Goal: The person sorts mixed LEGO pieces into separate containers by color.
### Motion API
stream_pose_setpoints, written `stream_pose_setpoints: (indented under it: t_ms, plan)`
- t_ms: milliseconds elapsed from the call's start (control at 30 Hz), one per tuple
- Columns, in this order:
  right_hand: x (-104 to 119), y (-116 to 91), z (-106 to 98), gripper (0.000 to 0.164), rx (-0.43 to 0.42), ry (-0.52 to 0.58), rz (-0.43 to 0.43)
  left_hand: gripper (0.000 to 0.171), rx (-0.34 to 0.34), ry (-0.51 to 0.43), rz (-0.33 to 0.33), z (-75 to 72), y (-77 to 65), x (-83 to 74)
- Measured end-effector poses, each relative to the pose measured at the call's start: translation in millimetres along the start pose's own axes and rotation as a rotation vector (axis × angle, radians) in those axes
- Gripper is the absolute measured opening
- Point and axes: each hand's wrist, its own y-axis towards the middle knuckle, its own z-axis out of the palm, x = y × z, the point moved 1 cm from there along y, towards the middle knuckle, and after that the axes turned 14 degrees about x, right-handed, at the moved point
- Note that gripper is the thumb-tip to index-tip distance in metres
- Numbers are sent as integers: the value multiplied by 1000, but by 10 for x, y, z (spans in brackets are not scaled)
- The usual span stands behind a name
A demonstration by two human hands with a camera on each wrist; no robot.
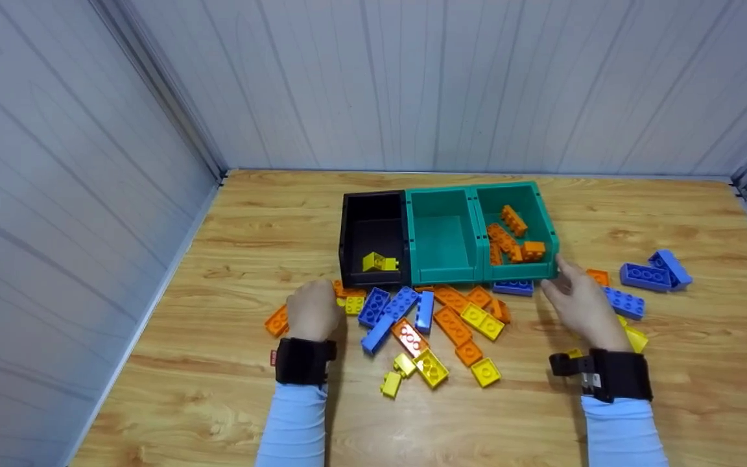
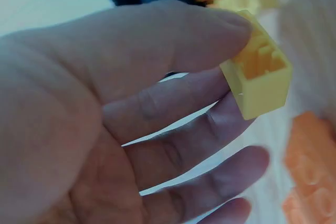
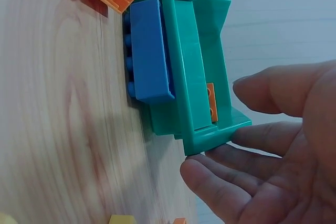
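My left hand (image 1: 314,311) is at the left of the loose bricks, front left of the black bin (image 1: 373,224). In the left wrist view its thumb and fingers pinch a small yellow building brick (image 2: 268,93), hollow side showing. My right hand (image 1: 581,301) is at the front right corner of the right green bin (image 1: 550,227). In the right wrist view the fingertips (image 3: 197,174) are right at that corner, with the thumb apart from it. A blue brick (image 3: 149,51) lies along this bin's front, and several orange bricks (image 1: 503,239) lie inside.
The middle green bin (image 1: 441,237) joins the black one, which holds yellow bricks (image 1: 380,263). Orange, blue and yellow bricks (image 1: 430,368) are scattered before the bins. More blue bricks (image 1: 646,277) lie to the right. Panel walls (image 1: 399,84) bound the wooden table (image 1: 451,428).
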Motion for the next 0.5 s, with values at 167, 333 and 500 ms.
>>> stream_pose_setpoints:
  t_ms: [167,333,500]
  plan:
    - [0,-1,4,69,-7,-9,5,12,-60,-211,103,-54,-53,-83]
    - [-2,-4,2,70,-5,-14,13,27,-181,-389,268,-3,27,-209]
    - [-4,-1,4,71,-4,-26,19,27,-369,-437,367,124,164,-262]
